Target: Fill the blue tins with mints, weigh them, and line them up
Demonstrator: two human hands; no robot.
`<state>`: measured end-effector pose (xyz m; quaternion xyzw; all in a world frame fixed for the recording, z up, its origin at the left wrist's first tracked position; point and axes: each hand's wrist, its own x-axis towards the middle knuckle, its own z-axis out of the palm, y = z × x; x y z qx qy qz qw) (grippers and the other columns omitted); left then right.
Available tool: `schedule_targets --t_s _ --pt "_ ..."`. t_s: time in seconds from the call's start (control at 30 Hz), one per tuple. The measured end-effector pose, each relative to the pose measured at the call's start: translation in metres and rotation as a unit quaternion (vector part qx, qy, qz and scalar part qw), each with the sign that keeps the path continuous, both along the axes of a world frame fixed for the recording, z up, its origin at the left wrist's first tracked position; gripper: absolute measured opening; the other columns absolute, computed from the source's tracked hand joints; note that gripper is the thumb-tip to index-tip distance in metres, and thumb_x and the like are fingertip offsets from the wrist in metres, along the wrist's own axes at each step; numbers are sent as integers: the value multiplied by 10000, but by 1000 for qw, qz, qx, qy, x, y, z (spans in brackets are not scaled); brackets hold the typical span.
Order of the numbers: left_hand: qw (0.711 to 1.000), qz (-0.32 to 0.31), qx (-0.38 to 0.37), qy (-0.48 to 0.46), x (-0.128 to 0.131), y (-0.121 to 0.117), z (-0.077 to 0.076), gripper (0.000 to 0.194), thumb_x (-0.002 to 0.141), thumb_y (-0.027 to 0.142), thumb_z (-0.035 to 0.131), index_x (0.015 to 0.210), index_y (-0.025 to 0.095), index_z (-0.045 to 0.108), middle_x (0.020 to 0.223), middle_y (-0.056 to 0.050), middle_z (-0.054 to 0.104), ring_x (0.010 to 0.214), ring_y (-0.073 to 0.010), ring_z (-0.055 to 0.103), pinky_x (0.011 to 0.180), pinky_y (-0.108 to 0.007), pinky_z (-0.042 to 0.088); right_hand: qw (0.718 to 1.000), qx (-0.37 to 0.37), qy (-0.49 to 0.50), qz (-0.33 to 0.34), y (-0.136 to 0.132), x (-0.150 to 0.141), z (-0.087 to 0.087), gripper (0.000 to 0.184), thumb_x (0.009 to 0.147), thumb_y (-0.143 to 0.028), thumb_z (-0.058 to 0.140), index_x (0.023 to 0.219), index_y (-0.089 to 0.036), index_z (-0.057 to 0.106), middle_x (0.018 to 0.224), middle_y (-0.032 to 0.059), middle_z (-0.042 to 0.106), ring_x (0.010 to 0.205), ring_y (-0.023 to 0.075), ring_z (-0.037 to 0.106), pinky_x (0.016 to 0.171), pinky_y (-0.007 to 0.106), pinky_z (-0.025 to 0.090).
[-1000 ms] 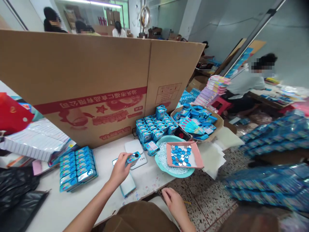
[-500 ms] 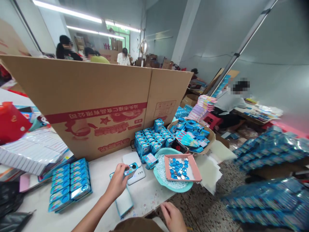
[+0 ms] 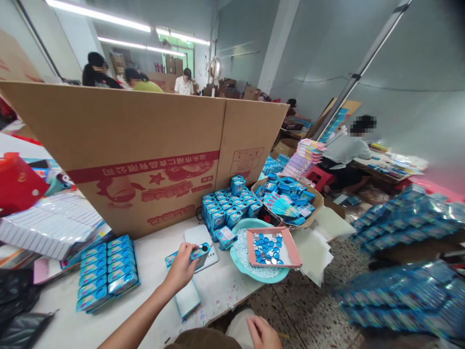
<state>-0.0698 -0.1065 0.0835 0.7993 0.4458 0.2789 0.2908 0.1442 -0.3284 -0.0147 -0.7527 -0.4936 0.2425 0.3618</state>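
Note:
My left hand (image 3: 184, 265), fingers wrapped round, grips a small blue box (image 3: 202, 251) with a dark round hole in its top. Another blue end shows left of the fingers; whether it is the same box I cannot tell. Below the hand, a box with a pale face (image 3: 188, 298) lies on the table. Behind the held box is a white phone (image 3: 210, 256) lying flat beside a white case-like piece (image 3: 194, 234). My right hand (image 3: 264, 333) is low over my lap, fingers loosely extended and slightly apart, nothing visible in them.
A pink tray (image 3: 296, 254) of blue and silver discs rests on a turquoise basin (image 3: 240, 264) of white beads. Blue boxes (image 3: 218, 215) stand behind; more blue boxes (image 3: 107, 271) stand left. A tall cardboard sheet (image 3: 145, 131) blocks the back. Wrapped stacks (image 3: 395, 295) lie right; people work beyond.
My left hand has shifted slightly right and down with the blue box, which now sits over the phone. My right hand has lowered slightly, and its fingers point more upward.

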Motion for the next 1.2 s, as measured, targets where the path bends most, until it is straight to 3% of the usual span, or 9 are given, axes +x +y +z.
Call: schedule_targets --t_s 0.2,0.43,0.6,0.87,1.03,1.2 --pt "1000 7 -3 16 10 9 -11 288 779 209 493 1043 223 608 990 -62 502 924 -196 556 866 -383 480 1000 -14 24 -7 9 16 10 541 853 -590 354 766 -193 710 792 118 709 758 223 668 709 278 510" --pt "999 48 -11 22 17 23 -34 284 781 220 497 1041 228 611 967 -57 503 913 -199 566 858 -395 484 998 -42 52 2 24 27 9 504 859 -549 355 786 -195 707 806 113 707 771 221 663 716 281 510" --pt "995 98 -16 25 23 48 -65 317 778 238 499 1090 216 547 1020 -62 498 998 -216 541 915 -411 450 996 -55 62 -15 33 41 6 488 852 -538 365 779 -197 706 800 111 706 766 222 662 720 290 510" --pt "983 178 -34 -15 36 110 -122 300 766 262 508 1060 204 520 1033 -78 507 1036 -229 516 922 -423 434 989 -117 75 -52 29 69 -13 436 798 -538 439 853 -210 721 947 113 718 883 244 665 800 311 514" --pt "985 161 -59 -29 43 140 -148 330 771 246 505 1097 205 475 1075 -84 492 1077 -226 490 955 -420 409 987 -137 66 -59 27 65 -13 435 802 -529 429 833 -208 721 914 112 721 858 243 666 793 321 517" --pt "991 112 -74 -8 38 147 -148 457 738 281 577 1166 206 436 1124 -83 478 1114 -233 477 982 -414 389 985 -150 60 -55 32 55 -11 398 826 -467 416 862 -200 708 921 105 714 867 224 661 798 306 509"
